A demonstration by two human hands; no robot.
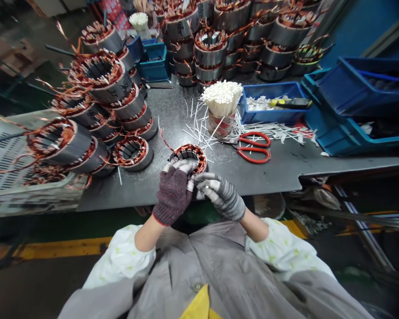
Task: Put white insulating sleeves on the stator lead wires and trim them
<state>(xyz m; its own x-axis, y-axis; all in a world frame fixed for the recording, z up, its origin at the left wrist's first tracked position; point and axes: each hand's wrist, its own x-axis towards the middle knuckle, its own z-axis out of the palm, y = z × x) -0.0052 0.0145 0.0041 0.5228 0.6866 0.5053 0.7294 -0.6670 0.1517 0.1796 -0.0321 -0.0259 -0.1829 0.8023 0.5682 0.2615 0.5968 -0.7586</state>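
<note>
A motor stator point(201, 165) with copper windings lies near the table's front edge, its bore facing up. Wrapped over its near left rim is my left hand point(173, 191) in a maroon glove with pale fingertips, closed on the stator. My right hand point(223, 195), in a grey striped glove, is at the stator's near right side with thumb and fingers pinched together. A small white spot shows at those fingertips, but what they grip is hidden. Just beyond the stator, thin white sticks point(194, 133) are scattered. Red-handled scissors point(254, 147) lie to the right.
A can point(221, 124) packed with white sticks stands behind the stator. Stacked stators point(103, 82) rise at left and more point(209, 55) at the back. A blue tray point(272, 116) holds a yellow cutter point(287, 103). Blue bins point(355, 137) stand at right, a white crate point(9, 150) at left.
</note>
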